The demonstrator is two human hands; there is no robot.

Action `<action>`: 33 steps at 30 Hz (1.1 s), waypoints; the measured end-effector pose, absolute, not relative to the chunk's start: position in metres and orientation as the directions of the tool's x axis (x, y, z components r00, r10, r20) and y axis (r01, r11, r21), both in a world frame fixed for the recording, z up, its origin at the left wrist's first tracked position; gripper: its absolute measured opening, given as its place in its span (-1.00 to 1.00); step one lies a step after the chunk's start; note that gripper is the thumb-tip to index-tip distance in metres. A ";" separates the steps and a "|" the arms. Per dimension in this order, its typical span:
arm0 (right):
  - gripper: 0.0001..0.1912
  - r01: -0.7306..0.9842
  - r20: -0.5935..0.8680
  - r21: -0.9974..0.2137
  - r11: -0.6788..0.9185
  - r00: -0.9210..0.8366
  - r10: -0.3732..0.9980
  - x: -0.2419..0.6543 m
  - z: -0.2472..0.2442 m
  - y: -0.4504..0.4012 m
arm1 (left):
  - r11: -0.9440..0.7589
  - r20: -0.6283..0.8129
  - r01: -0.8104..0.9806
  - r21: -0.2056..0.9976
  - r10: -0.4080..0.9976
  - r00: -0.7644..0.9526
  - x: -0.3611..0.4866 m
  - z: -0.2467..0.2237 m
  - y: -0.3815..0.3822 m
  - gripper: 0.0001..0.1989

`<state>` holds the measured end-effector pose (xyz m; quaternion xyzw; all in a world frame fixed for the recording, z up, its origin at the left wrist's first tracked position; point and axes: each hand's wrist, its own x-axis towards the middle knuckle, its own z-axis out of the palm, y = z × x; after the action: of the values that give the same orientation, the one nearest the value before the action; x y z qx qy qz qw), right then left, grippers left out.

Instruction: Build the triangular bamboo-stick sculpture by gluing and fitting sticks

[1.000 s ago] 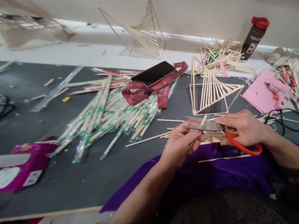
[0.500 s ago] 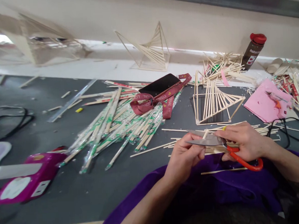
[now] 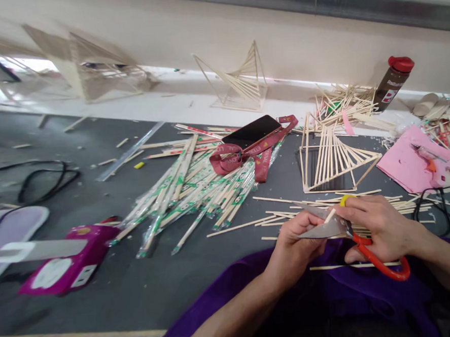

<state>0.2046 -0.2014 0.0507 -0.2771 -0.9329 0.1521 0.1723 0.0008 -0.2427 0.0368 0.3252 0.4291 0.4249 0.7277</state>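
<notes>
My right hand [image 3: 383, 227] is closed around scissors [image 3: 324, 230] with red and yellow handles. Their blades are parted, with the pale end of a thin wooden stick [image 3: 330, 216] between them. The fingers of my left hand [image 3: 292, 240] pinch that stick close to the blades, hiding most of it. Loose wooden sticks [image 3: 247, 226] are spread on the table behind and under my hands. One more stick [image 3: 341, 267] lies across the purple cloth [image 3: 239, 284] at my lap. Beyond my hands stands a frame model [image 3: 339, 173] made of sticks.
Green-wrapped chopsticks [image 3: 190, 196] are heaped at centre, with a phone [image 3: 251, 131] and red strap [image 3: 263, 166] on top. A magenta tool [image 3: 68, 259] lies left. Pink paper [image 3: 403, 155], a bottle [image 3: 393, 84] and a second stick model [image 3: 238, 84] are farther back.
The view has swung left, so everything sits farther right in the picture. My hands still hold the stick and scissors, and the stick's end remains between the parted blades.
</notes>
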 end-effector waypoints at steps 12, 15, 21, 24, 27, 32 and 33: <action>-0.37 0.397 0.274 -0.395 0.828 -0.810 0.519 0.204 0.051 -0.200 | 0.511 -0.391 -0.409 0.756 0.854 0.344 -0.003 0.032 -0.244 -0.70; -0.36 0.381 0.291 -0.410 0.829 -0.806 0.515 0.203 0.051 -0.200 | 0.577 -0.414 -0.446 0.684 0.811 0.414 -0.005 0.029 -0.245 -0.61; -0.35 0.347 0.314 -0.424 0.836 -0.810 0.496 0.204 0.050 -0.200 | 0.683 -0.439 -0.452 0.573 0.722 0.534 -0.010 0.031 -0.244 -0.60; -0.36 0.334 0.325 -0.413 0.847 -0.815 0.480 0.205 0.049 -0.199 | 0.716 -0.436 -0.449 0.535 0.689 0.579 -0.011 0.033 -0.241 -0.59; -0.37 0.313 0.332 -0.405 0.859 -0.825 0.457 0.207 0.049 -0.197 | 0.752 -0.399 -0.446 0.485 0.645 0.652 -0.011 0.032 -0.238 -0.59; -0.40 0.309 0.299 -0.425 0.851 -0.839 0.454 0.210 0.050 -0.193 | 0.761 -0.351 -0.420 0.495 0.617 0.705 -0.008 0.030 -0.233 -0.55; -0.39 0.328 0.283 -0.429 0.841 -0.836 0.471 0.210 0.050 -0.193 | 0.745 -0.354 -0.421 0.517 0.634 0.687 -0.008 0.030 -0.233 -0.55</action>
<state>0.2103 -0.1930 0.0500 -0.2124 -0.9400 0.1849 0.1926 -0.0082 -0.2326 0.0297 0.2020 0.2640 0.2942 0.8961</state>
